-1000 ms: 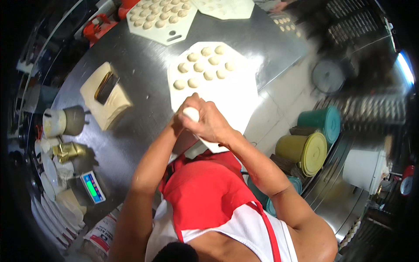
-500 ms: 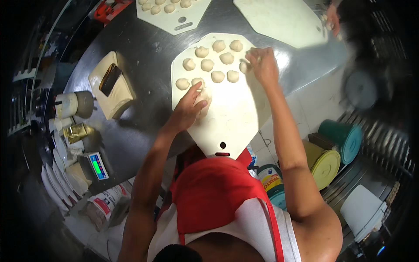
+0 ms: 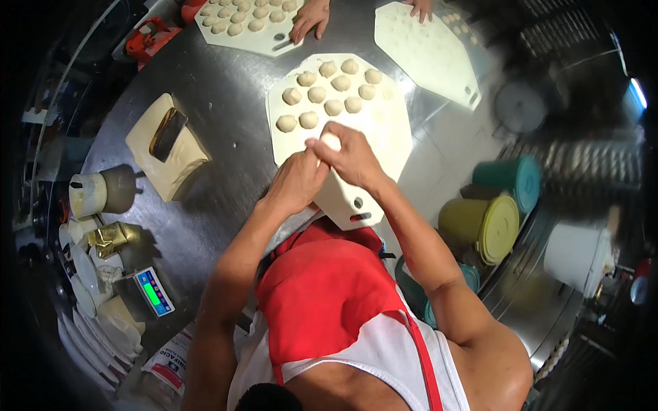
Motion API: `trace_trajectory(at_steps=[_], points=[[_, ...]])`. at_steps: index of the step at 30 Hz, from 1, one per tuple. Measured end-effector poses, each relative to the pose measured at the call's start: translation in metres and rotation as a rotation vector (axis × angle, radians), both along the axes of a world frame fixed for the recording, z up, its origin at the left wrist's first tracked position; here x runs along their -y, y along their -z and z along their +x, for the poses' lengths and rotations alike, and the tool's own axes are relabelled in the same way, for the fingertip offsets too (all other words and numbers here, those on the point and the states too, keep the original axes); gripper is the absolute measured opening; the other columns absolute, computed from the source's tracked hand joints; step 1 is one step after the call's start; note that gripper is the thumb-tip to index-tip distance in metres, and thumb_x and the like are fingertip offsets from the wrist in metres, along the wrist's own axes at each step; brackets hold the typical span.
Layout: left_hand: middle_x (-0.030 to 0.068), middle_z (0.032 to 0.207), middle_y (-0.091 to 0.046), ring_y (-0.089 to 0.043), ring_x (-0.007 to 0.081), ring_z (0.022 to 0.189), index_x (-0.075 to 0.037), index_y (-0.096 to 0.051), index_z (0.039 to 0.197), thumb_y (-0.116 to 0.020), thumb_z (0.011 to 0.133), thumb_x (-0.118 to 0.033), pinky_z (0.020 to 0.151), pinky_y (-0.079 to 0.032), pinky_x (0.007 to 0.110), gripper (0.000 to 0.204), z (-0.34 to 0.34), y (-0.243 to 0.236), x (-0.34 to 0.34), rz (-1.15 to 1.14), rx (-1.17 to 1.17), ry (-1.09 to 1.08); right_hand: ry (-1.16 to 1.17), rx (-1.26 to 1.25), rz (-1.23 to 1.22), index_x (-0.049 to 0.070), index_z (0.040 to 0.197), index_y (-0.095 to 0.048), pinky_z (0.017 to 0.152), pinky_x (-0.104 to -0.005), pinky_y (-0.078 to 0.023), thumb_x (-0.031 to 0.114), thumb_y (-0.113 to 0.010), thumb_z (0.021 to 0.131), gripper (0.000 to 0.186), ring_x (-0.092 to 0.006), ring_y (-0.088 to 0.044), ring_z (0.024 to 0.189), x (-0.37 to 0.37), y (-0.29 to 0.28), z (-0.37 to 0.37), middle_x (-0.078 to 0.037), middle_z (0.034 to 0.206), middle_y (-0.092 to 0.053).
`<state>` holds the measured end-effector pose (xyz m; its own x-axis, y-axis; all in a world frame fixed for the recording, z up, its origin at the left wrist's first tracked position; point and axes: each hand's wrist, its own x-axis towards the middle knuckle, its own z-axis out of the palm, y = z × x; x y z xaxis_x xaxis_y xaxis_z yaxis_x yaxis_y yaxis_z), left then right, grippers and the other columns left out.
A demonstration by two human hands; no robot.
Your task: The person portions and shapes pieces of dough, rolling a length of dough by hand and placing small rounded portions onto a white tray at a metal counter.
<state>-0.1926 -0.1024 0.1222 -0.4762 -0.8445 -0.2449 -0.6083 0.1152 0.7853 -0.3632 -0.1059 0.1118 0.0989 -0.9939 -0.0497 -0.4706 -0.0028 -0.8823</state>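
My two hands meet over the near half of a pale, many-sided board [image 3: 391, 147]. A small piece of pale dough [image 3: 332, 141] shows between the thumb and curled fingers of my right hand [image 3: 351, 156]. My left hand [image 3: 299, 179] is closed against it, its fingertips touching the right hand; what lies inside its fingers is hidden. Several round dough balls [image 3: 333, 107] sit in loose rows on the board's far half, the closest [image 3: 309, 120] just beyond my hands. The board's cut-out handle end points toward my red apron.
Another person's hand [image 3: 311, 19] rests by a board of dough balls [image 3: 233, 44] at far left. Another hand [image 3: 419, 8] touches a far-right board [image 3: 432, 51]. Left on the metal table are a dough slab [image 3: 147, 133] with a dark scraper, a cup [image 3: 88, 194] and a scale [image 3: 155, 292].
My hands have come together from opposite sides of the board. My right hand has left a dough ball at the far right. Another person's hand has appeared by the far-left board.
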Motion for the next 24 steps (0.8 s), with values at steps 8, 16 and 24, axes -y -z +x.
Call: trace_trajectory(at_steps=[8, 16, 24], points=[[0.0347, 0.103, -0.071, -0.071, 0.0483, 0.104, 0.011, -0.062, 0.098, -0.064, 0.093, -0.022, 0.089, -0.056, 0.052, 0.034, 0.004, 0.107, 0.031, -0.092, -0.087, 0.026, -0.085, 0.074, 0.001, 0.002, 0.107, -0.068, 0.079, -0.0447, -0.056, 0.026, -0.066, 0.095, 0.027, -0.0383, -0.069, 0.082, -0.024, -0.025, 0.032, -0.025, 0.090, -0.071], [0.0339, 0.144, -0.054, -0.065, 0.0452, 0.116, 0.006, -0.040, 0.149, -0.052, 0.098, -0.010, 0.104, -0.053, 0.047, 0.054, -0.020, 0.123, 0.026, 0.176, -0.080, -0.200, 0.268, -0.333, -0.033, 0.003, 0.125, -0.069, 0.080, -0.0406, -0.056, 0.027, -0.080, 0.090, 0.044, -0.0283, -0.069, 0.090, 0.079, 0.062, -0.146, -0.018, 0.112, -0.067], [0.0276, 0.149, -0.056, -0.057, 0.0275, 0.137, 0.009, -0.031, 0.162, -0.057, 0.100, -0.006, 0.115, -0.043, 0.035, 0.069, -0.043, 0.069, 0.028, 0.310, -0.239, -0.327, 0.270, -0.445, -0.141, 0.004, 0.111, -0.070, 0.077, -0.0437, -0.055, 0.036, -0.081, 0.094, 0.038, -0.0323, -0.069, 0.089, 0.098, 0.106, -0.170, -0.020, 0.104, -0.068]])
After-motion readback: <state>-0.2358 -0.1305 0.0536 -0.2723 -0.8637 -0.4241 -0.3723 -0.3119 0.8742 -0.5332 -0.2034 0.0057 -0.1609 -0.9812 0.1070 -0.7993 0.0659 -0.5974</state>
